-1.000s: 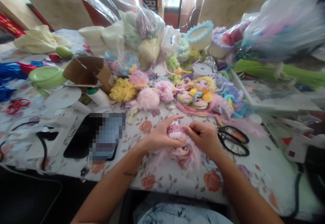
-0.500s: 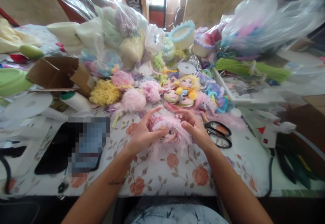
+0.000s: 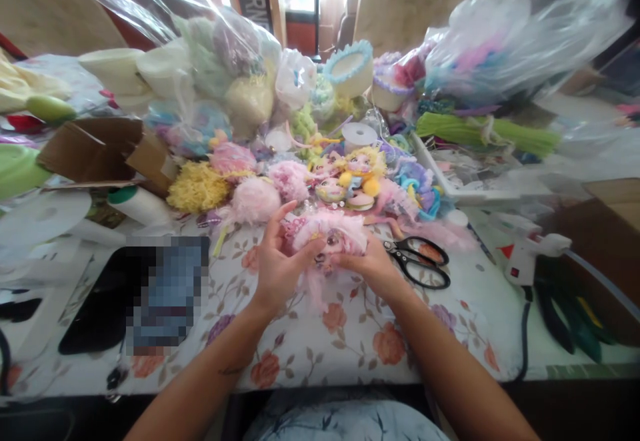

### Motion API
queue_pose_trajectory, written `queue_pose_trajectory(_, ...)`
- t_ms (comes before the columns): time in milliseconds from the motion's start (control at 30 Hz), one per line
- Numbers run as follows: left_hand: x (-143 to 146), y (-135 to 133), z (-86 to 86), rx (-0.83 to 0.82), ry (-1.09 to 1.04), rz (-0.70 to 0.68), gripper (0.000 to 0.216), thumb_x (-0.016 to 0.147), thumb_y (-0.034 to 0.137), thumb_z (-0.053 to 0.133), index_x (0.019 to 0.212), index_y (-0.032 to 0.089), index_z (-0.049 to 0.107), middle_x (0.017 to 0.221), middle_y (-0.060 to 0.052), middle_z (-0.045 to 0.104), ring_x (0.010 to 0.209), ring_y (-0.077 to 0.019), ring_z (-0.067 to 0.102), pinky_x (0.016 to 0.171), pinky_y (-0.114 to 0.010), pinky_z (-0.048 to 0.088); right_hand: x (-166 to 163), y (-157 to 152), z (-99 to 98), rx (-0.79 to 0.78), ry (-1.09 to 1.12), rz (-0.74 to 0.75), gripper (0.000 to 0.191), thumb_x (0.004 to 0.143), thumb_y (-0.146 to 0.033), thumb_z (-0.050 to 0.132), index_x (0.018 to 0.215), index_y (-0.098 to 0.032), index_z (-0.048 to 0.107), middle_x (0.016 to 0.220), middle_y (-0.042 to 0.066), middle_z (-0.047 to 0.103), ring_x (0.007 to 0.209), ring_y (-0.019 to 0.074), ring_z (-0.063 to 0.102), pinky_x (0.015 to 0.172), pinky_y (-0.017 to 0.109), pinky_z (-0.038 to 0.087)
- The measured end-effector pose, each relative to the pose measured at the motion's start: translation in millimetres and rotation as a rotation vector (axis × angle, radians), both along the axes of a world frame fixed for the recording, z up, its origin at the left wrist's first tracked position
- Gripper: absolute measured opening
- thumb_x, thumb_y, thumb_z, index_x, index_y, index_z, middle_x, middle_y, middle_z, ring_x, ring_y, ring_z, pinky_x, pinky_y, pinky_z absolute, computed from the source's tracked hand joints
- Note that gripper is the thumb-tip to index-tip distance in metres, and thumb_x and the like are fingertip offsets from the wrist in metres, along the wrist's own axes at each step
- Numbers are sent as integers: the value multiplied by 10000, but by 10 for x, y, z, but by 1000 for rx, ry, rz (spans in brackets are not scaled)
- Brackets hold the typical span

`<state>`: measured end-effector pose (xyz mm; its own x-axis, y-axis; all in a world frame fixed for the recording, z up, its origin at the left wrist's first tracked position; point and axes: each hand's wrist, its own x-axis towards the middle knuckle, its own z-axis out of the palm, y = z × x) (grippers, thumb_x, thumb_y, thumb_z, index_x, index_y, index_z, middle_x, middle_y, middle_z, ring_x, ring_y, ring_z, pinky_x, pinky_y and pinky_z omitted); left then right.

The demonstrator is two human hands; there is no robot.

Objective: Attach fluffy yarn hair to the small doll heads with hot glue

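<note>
Between my two hands is a doll head [image 3: 336, 240] with a painted face and fluffy pink-white hair, held just above the flowered tablecloth [image 3: 345, 348]. My left hand [image 3: 283, 261] grips its left side, with the thumb pressed on the face and the index finger raised. On the other side my right hand [image 3: 373, 264] closes round the edge, its thumb across the lower face. Pink fluff hangs below the head. The fingers behind the head are hidden. Black-handled scissors [image 3: 423, 261] lie close to the right of my right hand.
Several doll heads [image 3: 363, 161], yarn balls [image 3: 197, 184] and a ribbon spool [image 3: 359, 134] are piled beyond my hands. A glue gun [image 3: 525, 254] stands at right near a white tray [image 3: 450, 191]. At left are a phone [image 3: 95, 308], a thread cone [image 3: 143, 204] and a cardboard box [image 3: 90, 151].
My right hand has closed in on the doll head, its thumb now on the lower face. The head has tipped up towards me, showing more of the face. The whole view has shifted slightly.
</note>
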<state>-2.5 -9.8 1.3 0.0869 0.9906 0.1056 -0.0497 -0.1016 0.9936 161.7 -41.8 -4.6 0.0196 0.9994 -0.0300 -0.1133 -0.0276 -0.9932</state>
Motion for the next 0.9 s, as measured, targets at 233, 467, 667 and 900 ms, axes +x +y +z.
queue_pose_trajectory(233,218,-19,117,-54,-4,-5,773,658,341,816,1338,277,453,881,6,616,708,-125,598,599,-206,491,30,-15,-31,90,93,-28,488,691,-331,800,1132,-208,630,1095,47,686,1044,249,627,927,381,498)
queue_pose_trajectory(467,77,445,324,-50,82,-175,435,812,518,616,1110,203,648,1088,-60,648,949,-170,591,736,-230,473,63,-33,-31,59,67,-31,519,707,-339,781,1181,-213,609,1155,55,664,1083,251,613,979,397,467)
queue_pose_trajectory(667,1,808,596,-55,590,-562,346,720,499,696,844,181,751,728,-14,682,627,-123,542,541,-222,376,68,-20,-27,49,59,-18,521,669,-324,807,1146,-217,625,1096,34,681,1023,232,629,927,363,483)
queue_pose_trajectory(900,67,827,562,-79,565,-551,307,657,447,731,666,141,709,565,13,570,509,-79,421,455,-206,288,100,16,-70,24,5,-87,560,627,-312,825,1134,-208,612,1114,35,668,1046,244,608,914,362,478)
